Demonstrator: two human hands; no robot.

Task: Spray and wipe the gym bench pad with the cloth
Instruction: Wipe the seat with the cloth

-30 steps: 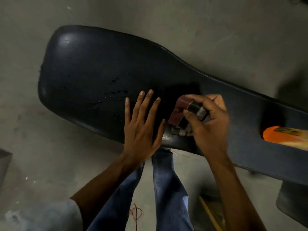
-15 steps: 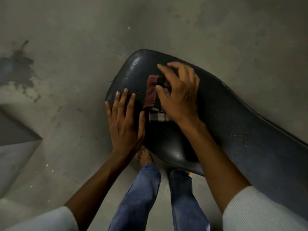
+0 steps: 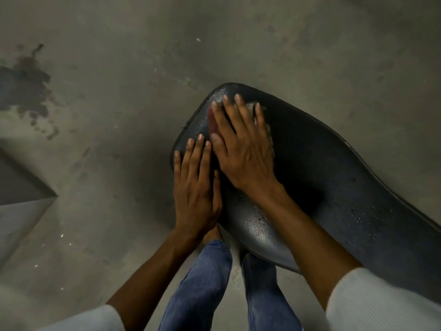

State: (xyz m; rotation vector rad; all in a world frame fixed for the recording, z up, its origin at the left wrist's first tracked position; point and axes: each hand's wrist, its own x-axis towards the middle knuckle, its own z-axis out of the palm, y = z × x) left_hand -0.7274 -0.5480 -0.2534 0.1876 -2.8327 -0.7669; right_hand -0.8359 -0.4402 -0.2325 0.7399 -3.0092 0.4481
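The black gym bench pad (image 3: 334, 177) runs from the centre to the right edge, with droplets shining on its surface. My right hand (image 3: 241, 146) lies flat with straight fingers near the pad's rounded far end, pressing the cloth (image 3: 212, 120) down; only a dark red edge and a pale strip of the cloth show around the fingers. My left hand (image 3: 194, 185) rests flat on the pad's left edge, fingers straight, just beside the right hand. The spray bottle is out of view.
Grey concrete floor (image 3: 119, 115) surrounds the pad, with a dark wet stain (image 3: 26, 89) at the far left. A grey slab corner (image 3: 21, 194) juts in at the left edge. My legs in blue jeans (image 3: 205, 283) stand beside the pad's near edge.
My right hand has slid the cloth toward the pad's rounded end and flattened its fingers over it. The left hand stayed flat on the pad edge. The orange bottle left the view.
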